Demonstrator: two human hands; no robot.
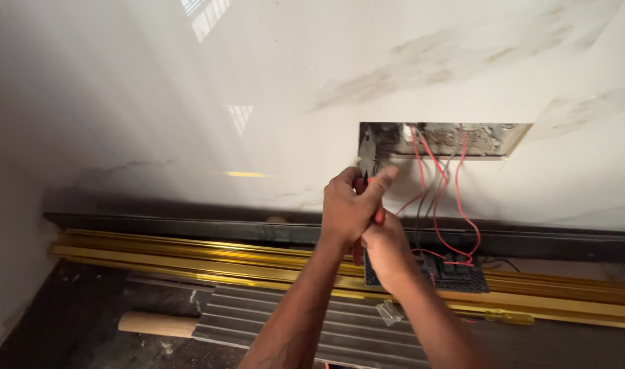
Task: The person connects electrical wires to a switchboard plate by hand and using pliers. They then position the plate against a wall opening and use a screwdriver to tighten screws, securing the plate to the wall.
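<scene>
Both hands (367, 222) on red-handled pliers (368, 164)

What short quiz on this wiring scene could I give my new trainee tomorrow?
1. True or false: red wires run out of the wall opening.
2. Which does the left hand grip: A pliers, B hammer, C brush?
3. Fill in: the switch plate rests on the ____ -coloured strips.

Key: 1 true. 2 A. 3 gold.
</scene>
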